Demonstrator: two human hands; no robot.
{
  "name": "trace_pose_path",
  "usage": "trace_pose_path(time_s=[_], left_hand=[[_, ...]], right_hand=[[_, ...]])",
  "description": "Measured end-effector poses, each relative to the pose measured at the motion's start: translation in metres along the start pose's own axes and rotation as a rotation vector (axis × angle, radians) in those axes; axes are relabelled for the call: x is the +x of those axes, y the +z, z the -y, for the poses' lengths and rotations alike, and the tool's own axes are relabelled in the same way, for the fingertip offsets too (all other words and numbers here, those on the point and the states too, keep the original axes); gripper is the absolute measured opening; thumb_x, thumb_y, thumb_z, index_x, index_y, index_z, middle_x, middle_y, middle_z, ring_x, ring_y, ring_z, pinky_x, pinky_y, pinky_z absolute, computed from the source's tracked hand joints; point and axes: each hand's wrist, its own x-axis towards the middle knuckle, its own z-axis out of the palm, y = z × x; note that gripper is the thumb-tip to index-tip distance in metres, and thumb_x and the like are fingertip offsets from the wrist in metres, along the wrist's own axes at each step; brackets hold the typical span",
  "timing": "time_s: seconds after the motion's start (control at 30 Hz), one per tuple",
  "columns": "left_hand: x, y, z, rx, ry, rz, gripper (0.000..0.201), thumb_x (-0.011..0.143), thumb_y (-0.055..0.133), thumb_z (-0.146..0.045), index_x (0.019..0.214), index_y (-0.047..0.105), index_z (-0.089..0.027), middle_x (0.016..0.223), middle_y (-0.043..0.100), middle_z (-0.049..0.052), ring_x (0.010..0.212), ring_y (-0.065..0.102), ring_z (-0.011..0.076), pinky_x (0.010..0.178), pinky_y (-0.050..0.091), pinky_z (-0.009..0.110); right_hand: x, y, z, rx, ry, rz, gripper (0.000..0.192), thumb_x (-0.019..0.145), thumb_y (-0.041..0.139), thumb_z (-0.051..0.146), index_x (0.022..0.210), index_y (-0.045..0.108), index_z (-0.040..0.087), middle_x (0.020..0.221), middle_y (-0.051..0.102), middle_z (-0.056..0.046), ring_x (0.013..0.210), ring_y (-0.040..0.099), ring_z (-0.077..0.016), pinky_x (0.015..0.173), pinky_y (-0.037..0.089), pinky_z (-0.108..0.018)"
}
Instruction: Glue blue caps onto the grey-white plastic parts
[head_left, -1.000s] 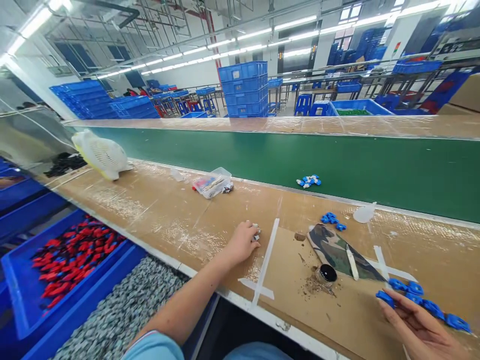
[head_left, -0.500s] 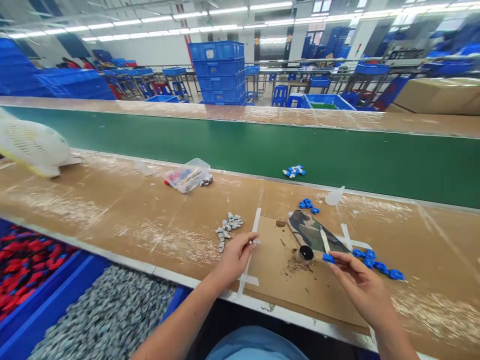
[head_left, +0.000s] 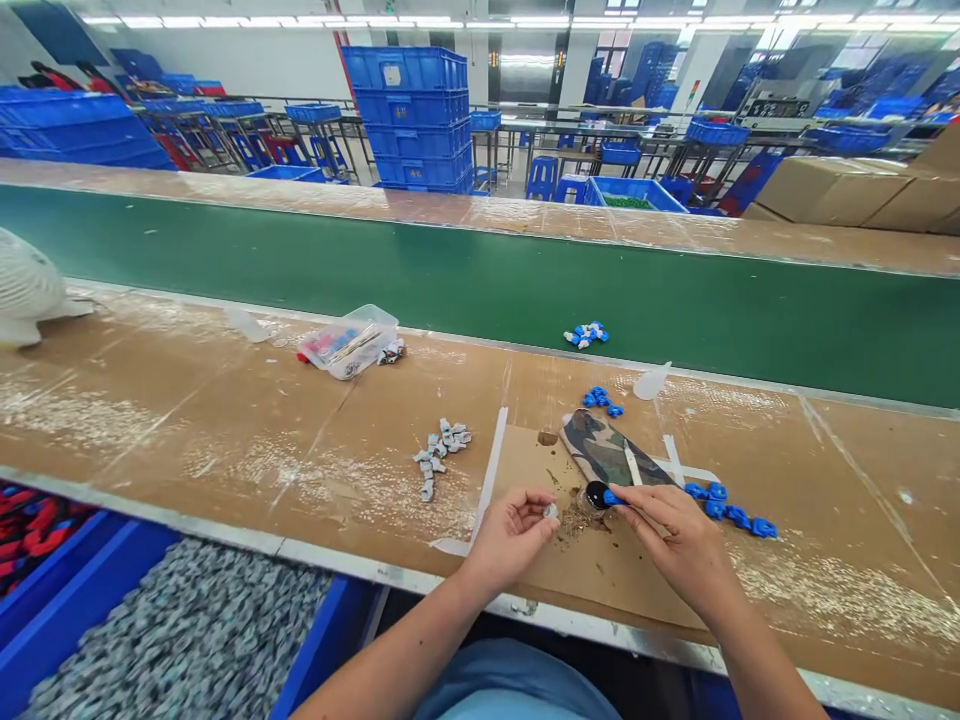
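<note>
Green belting point(head_left: 480, 275) runs behind a brown worktop point(head_left: 270, 400), with a stack of blue crates point(head_left: 418, 140) beyond. At lower left, a blue bin point(head_left: 319, 640) is heaped with small grey parts point(head_left: 180, 640); the bin beside it point(head_left: 69, 572) holds red and black ones point(head_left: 30, 525). On the worktop, a clear plastic box point(head_left: 381, 322) contains thin sticks and some red and blue items. Both hands are pinched closed near a small jar point(head_left: 589, 506) of glossy black content: the right hand point(head_left: 675, 530) grips a blue piece point(head_left: 612, 496) at its mouth, the left hand point(head_left: 516, 535) a pale grey piece point(head_left: 551, 511) just left of it. The step in hand appears to be dipping the blue piece — contact with the black content cannot be told. The next move likely calls for a light, steady pinch — fingertips clear of the rim.
</note>
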Motion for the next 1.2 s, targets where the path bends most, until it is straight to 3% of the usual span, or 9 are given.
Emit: trace_pose_path(time_s=[0.1,0.2,0.33,0.53,0.63,0.8,1.0,1.2], left_hand=[[-0.001,0.002,0.003,0.034,0.001,0.036,0.03,0.064,0.075,-0.034,0.088,0.068,-0.017,0.08,0.067,0.004,0.076,0.06,0.0147,0.075,0.049,0.028],[-0.002,0.003,0.005,0.097,0.03,0.09,0.027,0.071,0.07,-0.036,0.092,0.07,-0.019,0.075,0.066,0.003,0.069,0.06,0.0145,0.071,0.05,0.029],[-0.002,0.005,0.008,0.235,0.14,0.096,0.019,0.075,0.065,-0.031,0.09,0.074,-0.023,0.085,0.07,0.006,0.08,0.062,0.0174,0.077,0.05,0.03],[0.0,0.009,0.014,0.12,0.041,0.064,0.024,0.066,0.072,-0.029,0.088,0.073,-0.019,0.081,0.071,0.006,0.075,0.064,0.017,0.073,0.052,0.029],[0.0,0.01,0.016,0.122,0.058,0.059,0.019,0.066,0.072,-0.03,0.082,0.074,-0.02,0.084,0.072,0.006,0.079,0.065,0.0188,0.076,0.052,0.03],[-0.002,0.01,0.019,0.011,0.046,0.058,0.029,0.062,0.077,-0.029,0.088,0.071,-0.018,0.087,0.071,0.006,0.084,0.064,0.0185,0.08,0.052,0.031],[-0.003,0.008,0.02,-0.029,0.041,0.105,0.031,0.063,0.077,-0.026,0.091,0.068,-0.017,0.088,0.07,0.006,0.086,0.064,0.0175,0.082,0.051,0.031],[-0.004,0.008,0.018,-0.002,0.045,0.152,0.034,0.066,0.075,-0.028,0.096,0.066,-0.016,0.089,0.069,0.007,0.086,0.065,0.0178,0.081,0.052,0.031]], right_hand=[[0.001,-0.001,0.001,0.026,0.017,-0.013,0.025,0.086,0.051,0.037,0.098,0.071,0.029,0.088,0.073,-0.003,0.082,0.065,-0.021,0.074,0.052,-0.036],[-0.001,-0.002,0.001,0.088,0.127,-0.044,0.025,0.083,0.055,0.041,0.096,0.071,0.026,0.09,0.073,-0.004,0.081,0.066,-0.0207,0.073,0.053,-0.035],[-0.003,0.0,0.001,0.133,0.241,-0.037,0.03,0.081,0.055,0.046,0.095,0.071,0.024,0.089,0.073,-0.005,0.073,0.067,-0.0196,0.069,0.055,-0.033],[-0.006,-0.005,0.003,0.115,0.113,-0.011,0.026,0.084,0.053,0.044,0.095,0.071,0.03,0.09,0.073,-0.003,0.083,0.067,-0.0213,0.074,0.055,-0.035],[-0.011,-0.004,0.003,0.193,0.173,-0.001,0.028,0.081,0.057,0.046,0.096,0.071,0.028,0.093,0.073,-0.005,0.085,0.067,-0.0224,0.074,0.056,-0.034],[-0.024,0.011,0.017,0.416,0.275,-0.001,0.027,0.079,0.06,0.043,0.095,0.07,0.023,0.09,0.073,-0.006,0.078,0.069,-0.0199,0.072,0.058,-0.031],[-0.016,0.017,0.041,0.376,0.175,0.029,0.02,0.081,0.059,0.034,0.093,0.072,0.024,0.091,0.073,-0.005,0.081,0.068,-0.0193,0.074,0.058,-0.031],[-0.013,0.014,0.041,0.367,0.105,0.098,0.021,0.084,0.056,0.034,0.095,0.072,0.026,0.089,0.073,-0.005,0.083,0.069,-0.0194,0.074,0.057,-0.031]])
